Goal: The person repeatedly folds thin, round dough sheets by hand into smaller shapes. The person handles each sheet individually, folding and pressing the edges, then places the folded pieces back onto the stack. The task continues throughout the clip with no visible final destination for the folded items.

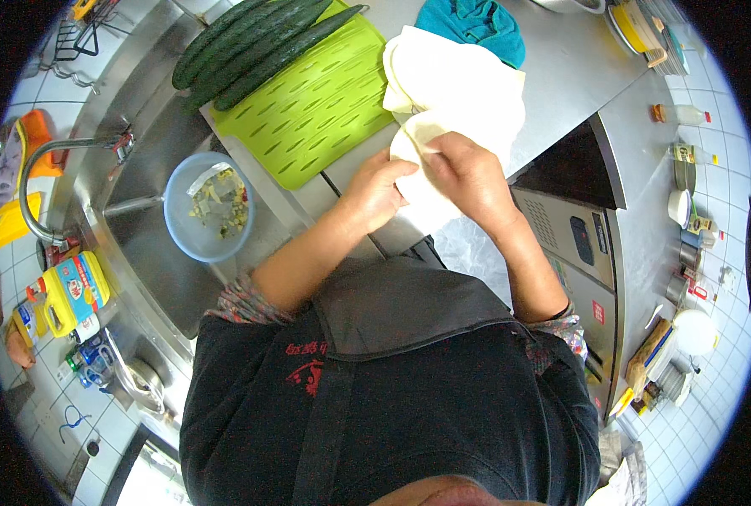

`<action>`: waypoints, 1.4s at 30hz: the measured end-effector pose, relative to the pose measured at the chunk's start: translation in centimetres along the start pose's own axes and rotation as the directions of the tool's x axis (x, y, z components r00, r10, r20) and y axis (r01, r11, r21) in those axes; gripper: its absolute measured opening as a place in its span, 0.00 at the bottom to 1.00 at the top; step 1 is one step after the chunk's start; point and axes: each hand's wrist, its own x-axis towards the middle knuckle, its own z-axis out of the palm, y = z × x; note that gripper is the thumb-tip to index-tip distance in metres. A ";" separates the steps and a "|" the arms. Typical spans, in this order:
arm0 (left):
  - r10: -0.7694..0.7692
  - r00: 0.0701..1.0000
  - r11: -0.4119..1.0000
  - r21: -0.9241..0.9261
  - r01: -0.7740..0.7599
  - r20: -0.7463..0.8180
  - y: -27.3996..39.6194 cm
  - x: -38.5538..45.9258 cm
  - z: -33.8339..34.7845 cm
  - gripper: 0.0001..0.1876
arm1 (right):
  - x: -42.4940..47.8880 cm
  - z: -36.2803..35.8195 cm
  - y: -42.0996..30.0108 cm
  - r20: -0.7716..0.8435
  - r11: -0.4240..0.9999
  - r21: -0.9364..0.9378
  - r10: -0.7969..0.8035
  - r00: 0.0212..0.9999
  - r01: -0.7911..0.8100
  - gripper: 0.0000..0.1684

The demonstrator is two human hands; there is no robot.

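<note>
A pale cream cloth (pixel 470 88) lies partly on the steel counter and hangs over its front edge. My left hand (pixel 378 193) pinches its near left edge between thumb and fingers. Beside it, my right hand (pixel 467 174) grips a folded part of the same cloth, its fingertips hidden by the fabric. A crumpled teal cloth (pixel 473 28) sits just behind the cream one. To the left, several long cucumbers (pixel 255 50) rest across the far end of a green ridged plastic board (pixel 312 107).
A steel sink (pixel 154 234) at left holds a blue-rimmed bowl (pixel 208 209) with food scraps, under a curved faucet (pixel 28 183). A yellow jug (pixel 75 294) stands by the sink. Bottles (pixel 682 114) and containers line the right counter; stacked plates (pixel 650 38) are at the far right.
</note>
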 end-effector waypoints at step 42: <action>0.062 0.995 0.970 0.239 -0.042 -0.076 -0.2 1.7 -0.5 0.16 | 0.5 -0.4 -0.5 0.110 0.967 -0.070 0.250 0.962 -0.244 0.16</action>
